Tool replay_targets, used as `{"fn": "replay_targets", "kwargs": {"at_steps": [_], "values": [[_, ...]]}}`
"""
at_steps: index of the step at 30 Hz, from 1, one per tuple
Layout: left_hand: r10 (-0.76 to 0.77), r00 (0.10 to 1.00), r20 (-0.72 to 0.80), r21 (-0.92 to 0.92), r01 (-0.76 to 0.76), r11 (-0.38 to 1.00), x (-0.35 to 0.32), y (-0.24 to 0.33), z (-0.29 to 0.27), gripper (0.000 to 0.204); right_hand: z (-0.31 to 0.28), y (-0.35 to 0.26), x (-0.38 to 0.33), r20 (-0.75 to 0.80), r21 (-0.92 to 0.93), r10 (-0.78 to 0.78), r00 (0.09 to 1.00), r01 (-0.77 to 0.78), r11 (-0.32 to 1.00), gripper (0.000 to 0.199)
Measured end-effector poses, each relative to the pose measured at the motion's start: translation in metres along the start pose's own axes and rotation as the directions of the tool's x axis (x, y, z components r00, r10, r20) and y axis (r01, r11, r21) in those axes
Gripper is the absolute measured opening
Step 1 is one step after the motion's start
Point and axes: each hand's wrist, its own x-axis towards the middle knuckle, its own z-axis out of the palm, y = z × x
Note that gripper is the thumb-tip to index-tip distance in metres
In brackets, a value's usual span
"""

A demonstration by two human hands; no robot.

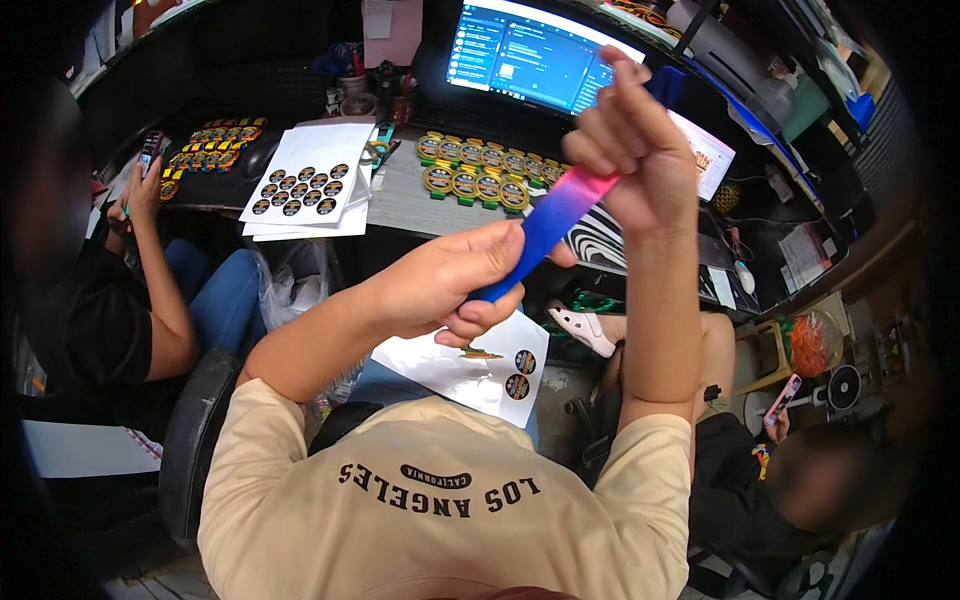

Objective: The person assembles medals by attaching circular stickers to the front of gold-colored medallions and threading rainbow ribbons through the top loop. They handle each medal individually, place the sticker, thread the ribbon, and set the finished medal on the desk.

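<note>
I'm watching the ribbon (550,222) running between both hands above the lap, its long axis slanting from the blue end, lower left, to the pink end, upper right (purple between); the left hand (450,270) is gripping the blue, the right hand (645,165) curling round the pink. Beyond, round medals (470,182) are lying in rows on the grey desk (400,200), below a glowing monitor (530,55).

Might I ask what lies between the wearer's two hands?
In the head view, a ribbon, blue turning pink, runs from the left hand to the right hand.
</note>
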Motion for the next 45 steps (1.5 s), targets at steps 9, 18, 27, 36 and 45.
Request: {"fn": "replay_targets", "kwargs": {"at_steps": [9,18,27,36,45], "values": [[0.189,0.974,-0.127,0.132,-0.173,0.976,0.007,0.020,0.003,0.034,-0.039,0.000,-0.045,0.324,-0.861,-0.212,0.922,0.380,0.337,0.063],[0.056,0.984,-0.171,0.115,-0.037,0.993,-0.009,0.039,0.020,0.046,-0.068,0.061,-0.082,0.231,-0.920,-0.551,0.802,0.364,0.144,0.035],[0.026,0.985,-0.171,0.108,-0.007,0.994,-0.005,0.041,0.023,0.041,-0.083,0.143,-0.106,0.207,-0.903,-0.731,0.650,0.414,0.113,0.036],[-0.010,0.979,-0.202,0.109,0.032,0.994,-0.003,0.035,0.020,0.038,-0.079,0.153,-0.108,-0.003,-0.883,-0.707,0.707,0.329,0.333,0.032],[0.099,0.969,-0.226,0.202,-0.053,0.978,0.004,0.029,0.004,0.028,-0.074,0.153,-0.118,0.094,-0.988,-0.670,0.736,0.150,0.026,0.022]]}}
